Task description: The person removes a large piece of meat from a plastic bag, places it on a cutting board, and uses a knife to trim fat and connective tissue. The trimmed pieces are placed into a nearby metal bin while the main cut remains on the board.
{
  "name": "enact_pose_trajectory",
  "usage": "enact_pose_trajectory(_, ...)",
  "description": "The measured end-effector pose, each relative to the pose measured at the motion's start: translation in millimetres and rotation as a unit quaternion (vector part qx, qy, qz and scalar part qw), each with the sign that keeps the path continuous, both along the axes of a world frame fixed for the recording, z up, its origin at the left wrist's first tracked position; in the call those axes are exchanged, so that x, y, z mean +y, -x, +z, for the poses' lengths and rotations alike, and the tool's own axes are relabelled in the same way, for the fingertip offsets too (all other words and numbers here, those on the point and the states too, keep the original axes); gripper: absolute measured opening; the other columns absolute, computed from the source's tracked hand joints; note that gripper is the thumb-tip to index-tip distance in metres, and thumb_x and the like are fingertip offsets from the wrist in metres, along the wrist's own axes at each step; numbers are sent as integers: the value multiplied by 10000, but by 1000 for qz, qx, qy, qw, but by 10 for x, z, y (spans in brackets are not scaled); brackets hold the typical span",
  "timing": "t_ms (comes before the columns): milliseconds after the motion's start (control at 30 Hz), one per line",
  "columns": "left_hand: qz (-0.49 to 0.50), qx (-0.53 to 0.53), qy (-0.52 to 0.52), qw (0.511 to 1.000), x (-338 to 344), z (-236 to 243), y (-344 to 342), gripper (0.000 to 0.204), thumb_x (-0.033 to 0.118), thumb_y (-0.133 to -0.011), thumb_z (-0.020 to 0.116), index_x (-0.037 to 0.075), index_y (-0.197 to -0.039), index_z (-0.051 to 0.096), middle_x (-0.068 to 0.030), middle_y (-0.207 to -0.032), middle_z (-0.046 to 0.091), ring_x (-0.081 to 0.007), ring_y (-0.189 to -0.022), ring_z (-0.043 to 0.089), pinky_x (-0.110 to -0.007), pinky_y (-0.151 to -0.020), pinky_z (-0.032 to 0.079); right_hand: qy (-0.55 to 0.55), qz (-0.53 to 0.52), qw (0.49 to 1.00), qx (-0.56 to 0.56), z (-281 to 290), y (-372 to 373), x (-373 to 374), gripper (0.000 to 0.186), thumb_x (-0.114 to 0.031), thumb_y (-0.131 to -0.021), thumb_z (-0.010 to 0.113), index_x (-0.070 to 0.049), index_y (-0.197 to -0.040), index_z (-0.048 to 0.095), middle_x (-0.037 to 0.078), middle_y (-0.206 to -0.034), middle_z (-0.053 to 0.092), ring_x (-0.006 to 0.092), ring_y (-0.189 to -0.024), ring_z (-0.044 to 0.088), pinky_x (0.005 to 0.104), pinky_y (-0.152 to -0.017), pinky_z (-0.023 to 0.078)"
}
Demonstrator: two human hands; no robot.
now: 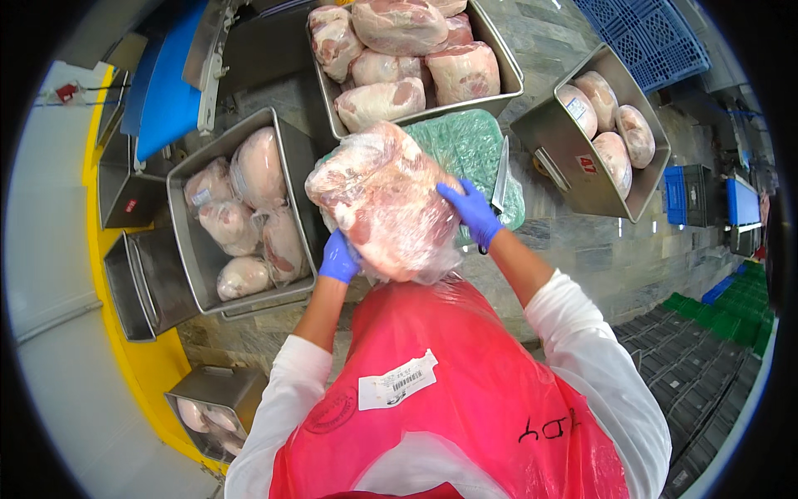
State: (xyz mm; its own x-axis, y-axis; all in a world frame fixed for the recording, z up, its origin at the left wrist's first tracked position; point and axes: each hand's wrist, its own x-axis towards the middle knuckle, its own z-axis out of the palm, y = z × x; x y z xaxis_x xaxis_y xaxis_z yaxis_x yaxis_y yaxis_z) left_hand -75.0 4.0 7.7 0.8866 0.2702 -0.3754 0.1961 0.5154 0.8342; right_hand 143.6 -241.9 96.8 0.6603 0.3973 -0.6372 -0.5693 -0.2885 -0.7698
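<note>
My left hand (339,256), in a blue glove, is closed on the lower left side of a large slab of plastic-wrapped pink meat (381,200). My right hand (472,212), gloved alike, grips that meat's right edge. The slab is held over a green board (457,126) with crinkled plastic on it, which it partly hides. A knife (502,173) with a long blade lies on the board's right part, just beyond my right fingers; its handle is mostly hidden behind my hand.
Steel bins of wrapped meat stand at left (179,241), top (511,62), right (549,137) and lower left (199,378). An empty steel bin (133,291) sits beside a yellow-edged wall (58,349). Blue crates (632,37) are at top right, dark and green crates (682,399) at lower right.
</note>
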Motion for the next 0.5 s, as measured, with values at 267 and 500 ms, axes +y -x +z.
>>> enact_pose_trajectory(267, 66, 234, 195, 950, 874, 1123, 35, 243, 317, -1100, 508, 190, -895, 536, 27, -708, 512, -125, -542, 452, -290, -480, 364, -227, -68, 919, 315, -367, 695, 48, 699, -551, -1069, 546, -71, -1569, 451, 100, -1497, 592, 239, -1339, 593, 427, -1093, 519)
enact_pose_trajectory(500, 8, 169, 208, 963, 167, 2165, -675, 286, 307, -1119, 492, 186, -864, 537, 35, -672, 467, -118, -535, 442, -271, -449, 360, -320, -60, 894, 308, -533, 640, -187, 669, -560, -1117, 428, -79, -1580, 470, 86, -1579, 543, 240, -1420, 528, 389, -1207, 406)
